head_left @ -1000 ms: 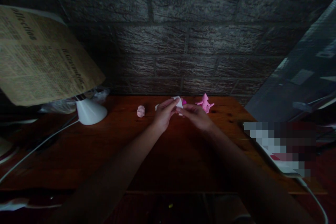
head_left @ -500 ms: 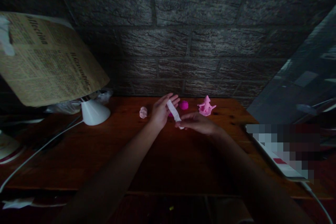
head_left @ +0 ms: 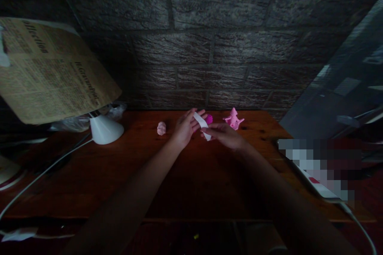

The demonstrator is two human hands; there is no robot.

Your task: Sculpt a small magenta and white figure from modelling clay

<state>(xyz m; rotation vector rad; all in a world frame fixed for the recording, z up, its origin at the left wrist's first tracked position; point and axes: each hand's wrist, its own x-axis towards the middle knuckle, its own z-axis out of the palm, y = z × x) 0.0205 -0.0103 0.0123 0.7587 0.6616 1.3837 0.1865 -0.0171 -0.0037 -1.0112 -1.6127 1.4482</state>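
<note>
A flat white strip (head_left: 200, 120) of soft-looking material is stretched between my two hands above the wooden table. My left hand (head_left: 184, 127) is turned palm up under its upper end, thumb against the strip and the other fingers extended. Fingers and thumb of my right hand (head_left: 224, 133) pinch the lower end. Just behind the hands sits a magenta lump (head_left: 209, 119), partly covered. A pink figure with a pointed top and outstretched arms (head_left: 233, 119) stands to the right. To the left lies a pale pink ridged lump (head_left: 161, 128).
A lamp with a white base (head_left: 106, 129) and a newsprint-patterned shade (head_left: 56, 71) stands at the left, its cable running across the table (head_left: 119, 183). A laptop-like device (head_left: 326, 191), partly blurred out, is at the right edge. A brick-patterned wall (head_left: 191, 48) rises behind.
My right hand has moved slightly up along the strip, and the strip shows more of its flat face. The view has shifted a little to the right.
</note>
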